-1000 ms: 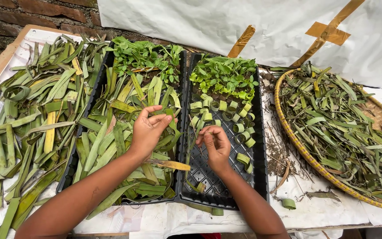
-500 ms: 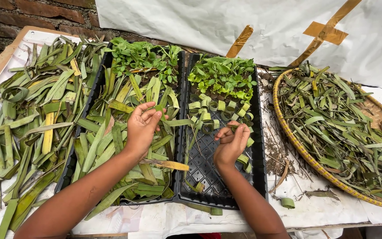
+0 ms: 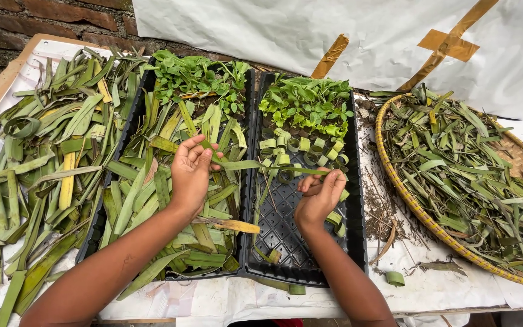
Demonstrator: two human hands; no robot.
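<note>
Far left of both hands, loose heap of cut leaves (image 3: 37,175) on white cloth. Left hand (image 3: 190,172) over left black tray (image 3: 129,124) of leaf strips, fingers curled, pinching one end of long green leaf strip (image 3: 261,166). Strip stretched rightward from those fingertips to right hand (image 3: 321,194) above grid tray (image 3: 286,236), fingers closed on other end. Rolled leaf rings (image 3: 298,148) just beyond right fingers. Woven basket (image 3: 407,194) of scraps further right.

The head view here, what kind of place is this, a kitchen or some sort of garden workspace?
Most likely an outdoor plant-nursery worktable, not a kitchen. Seedlings grow in a black cell tray beside little leaf-ring pots, cut leaf strips are heaped around, and a brick wall stands behind.
</note>
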